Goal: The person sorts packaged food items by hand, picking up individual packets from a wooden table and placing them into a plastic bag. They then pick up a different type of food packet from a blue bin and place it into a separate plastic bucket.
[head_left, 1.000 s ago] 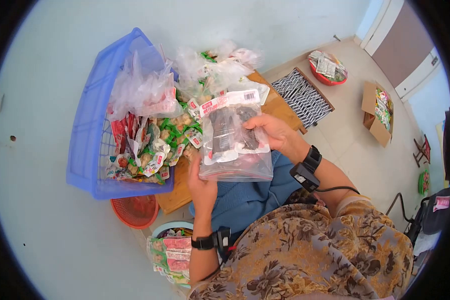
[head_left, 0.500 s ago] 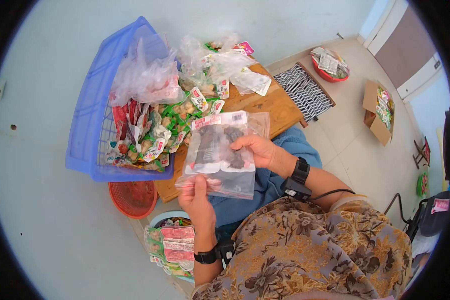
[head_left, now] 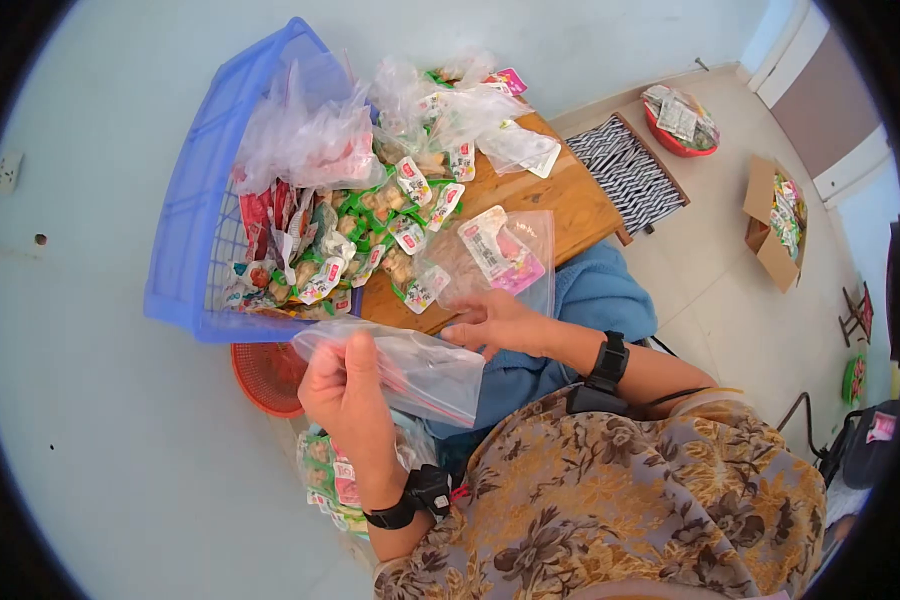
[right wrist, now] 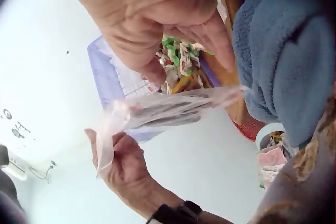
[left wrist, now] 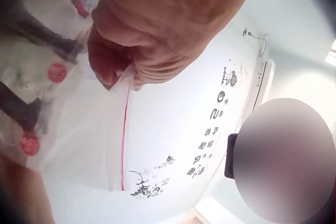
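Note:
My left hand (head_left: 355,410) pinches one end of a clear zip bag (head_left: 425,378) between thumb and fingers. The bag hangs tilted over the blue cloth; dark pieces show inside it in the left wrist view (left wrist: 23,108). By the bag's far end, my right hand (head_left: 510,325) has its fingers apart, holding nothing; in the right wrist view that hand (right wrist: 152,19) is above the bag (right wrist: 178,109) with a gap between them. Another clear bag (head_left: 538,225) lies on the wooden table (head_left: 570,190), with a small white and pink packet (head_left: 500,250) at it.
A blue basket (head_left: 195,190) at the left holds packets and plastic bags, and more packets (head_left: 410,180) spill beside it. Below are a red basket (head_left: 270,380) and a tub of packets. Blue cloth (head_left: 600,290) borders the table. A box (head_left: 770,225) stands on the floor.
My right hand has let go of the bag. My left hand has moved left with it, and the bag has tilted from nearly flat. The bag with the small packet on the table has come into view.

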A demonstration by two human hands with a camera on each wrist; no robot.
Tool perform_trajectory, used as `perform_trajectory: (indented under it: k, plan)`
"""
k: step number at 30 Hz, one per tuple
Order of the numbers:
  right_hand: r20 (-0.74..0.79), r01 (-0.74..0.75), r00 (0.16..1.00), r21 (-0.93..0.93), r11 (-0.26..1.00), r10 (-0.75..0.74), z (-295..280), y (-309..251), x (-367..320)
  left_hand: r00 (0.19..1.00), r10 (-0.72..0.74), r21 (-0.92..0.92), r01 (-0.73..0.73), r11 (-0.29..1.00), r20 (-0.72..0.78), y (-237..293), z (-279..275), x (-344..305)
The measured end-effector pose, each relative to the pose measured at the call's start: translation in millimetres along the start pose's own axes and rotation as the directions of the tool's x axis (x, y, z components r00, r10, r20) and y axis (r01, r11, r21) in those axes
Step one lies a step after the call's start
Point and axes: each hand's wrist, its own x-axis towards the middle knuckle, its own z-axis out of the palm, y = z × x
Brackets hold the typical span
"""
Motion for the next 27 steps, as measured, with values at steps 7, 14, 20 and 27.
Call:
perform_trajectory:
  k: [7,14,20,27]
  plan:
    - [-0.038,0.541,0.841,0.033,0.84,-0.54,11,-12,-29,0.988,-0.125,0.162,0.109,0.981,0.091,-25,19,12]
    - [-0.07,0.413,0.911,0.137,0.901,-0.407,-11,-10,-42,0.94,-0.134,0.061,0.121,0.991,0.313,-50,45,-8]
    - [-0.21,0.402,0.9,0.063,0.913,-0.382,-23,0,-53,0.868,-0.216,0.122,0.181,0.976,0.447,-69,56,-30]
    - [-0.318,0.406,0.875,0.07,0.911,-0.365,-33,19,-36,0.823,-0.236,0.236,0.128,0.963,0.517,-76,62,-34]
